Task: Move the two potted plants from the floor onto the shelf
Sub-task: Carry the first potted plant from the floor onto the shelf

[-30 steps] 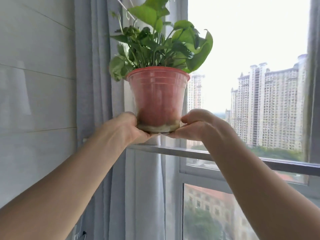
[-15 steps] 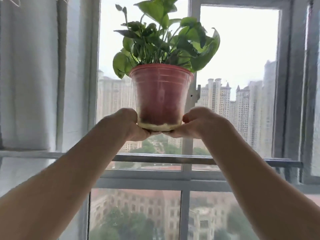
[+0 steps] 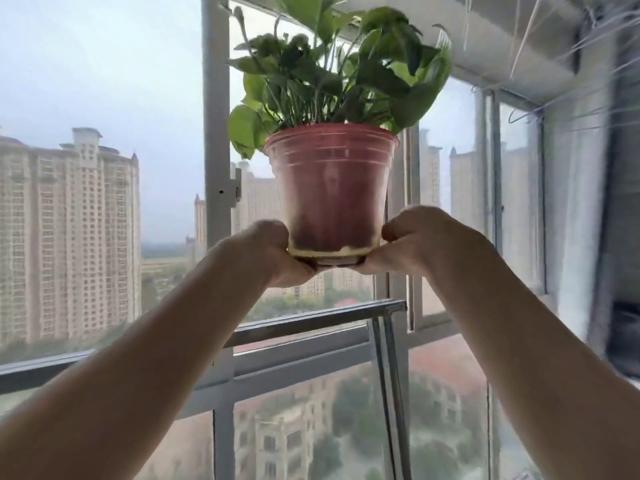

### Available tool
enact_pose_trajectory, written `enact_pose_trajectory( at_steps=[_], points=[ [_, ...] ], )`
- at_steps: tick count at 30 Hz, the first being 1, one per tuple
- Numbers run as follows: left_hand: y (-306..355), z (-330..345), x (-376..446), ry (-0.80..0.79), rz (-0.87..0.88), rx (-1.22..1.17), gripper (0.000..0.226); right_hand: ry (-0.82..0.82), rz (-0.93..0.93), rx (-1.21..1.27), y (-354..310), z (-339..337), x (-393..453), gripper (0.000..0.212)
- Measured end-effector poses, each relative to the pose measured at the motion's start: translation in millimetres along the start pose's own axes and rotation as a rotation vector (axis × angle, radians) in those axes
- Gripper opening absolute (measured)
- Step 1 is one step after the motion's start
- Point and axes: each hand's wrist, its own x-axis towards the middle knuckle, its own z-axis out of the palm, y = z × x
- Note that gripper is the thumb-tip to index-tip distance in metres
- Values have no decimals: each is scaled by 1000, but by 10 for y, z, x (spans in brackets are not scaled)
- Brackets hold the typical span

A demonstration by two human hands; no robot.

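The potted plant (image 3: pixel 330 188) stays gripped at its base between left hand (image 3: pixel 277 252) and right hand (image 3: pixel 412 244), fingers curled beneath — while the view has swung right past the window. No shelf visible yet, perhaps further right — transit continues.

Window: I'm looking thru a big glazed wall w/ grey metal frame (image 3: pixel 216 133), upright mullion running top to bottom.
Rail: horizontal metal bar (image 3: pixel 311 323) crossing in front of the glass, lower half.
Outside: I'm seeing tall beige apt towers (image 3: pixel 69 237), trees below, hazy overcast sky.
Right side: pale curtain (image 3: pixel 568 202) hanging by the frame, blurred.
Light: flat grey daylight coming in.
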Motion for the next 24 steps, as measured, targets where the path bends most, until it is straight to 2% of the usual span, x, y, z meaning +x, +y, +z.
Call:
enact_pose_trajectory(
  at_steps=[1, 2, 3, 5, 8, 10, 16, 24],
  points=[
    [-21, 43, 106, -69, -46, -167, 51, 43, -52, -131, -8, 12, 10, 36],
    [-76, 180, 195, -175, -108, -185, 55, 17, -119, -212, -113, -3, 53, 36],
    [-109, 285, 254, -187, -104, -153, 56, 53, -121, -85, -210, -69, 95, 36],
    [-196, 453, 443, -257, -111, -94, 57, 187, -160, -74, -377, -185, 157, 35],
    [-335, 646, 738, -326, -170, -77, 55, 199, -285, -265, -479, -438, 286, 32],
    [-466, 757, 866, -364, -184, -12, 55, 275, -320, -325, -537, -589, 350, 38],
    [-914, 1202, 1155, -455, -336, 42, 54, 453, -467, -237, -894, -967, 215, 41],
    [-1380, 1997, 1258, -598, -389, 88, 51, 505, -542, -189, -1538, -1421, -70, 35]
  ],
)
